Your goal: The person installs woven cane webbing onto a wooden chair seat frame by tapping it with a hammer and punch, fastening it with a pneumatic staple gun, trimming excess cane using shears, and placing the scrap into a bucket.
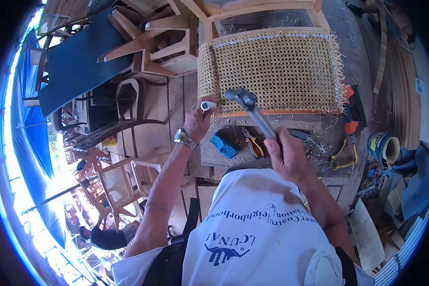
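And here's the cane panel [276, 69], dead ahead at my twelve o'clock, at two o'clock from my left hand [198, 122] and twelve from my right [289, 153]. My hands are apart! The left is closed round a pale round-ended tool [206, 106] by the panel's near-left corner; whether its far end touches the cane, I can't tell. The right grips a hammer [262, 121], head off at eleven o'clock, over the near edge. Pliers [254, 145] lie at nine from that hand, the blue block [225, 144] at four from my left!
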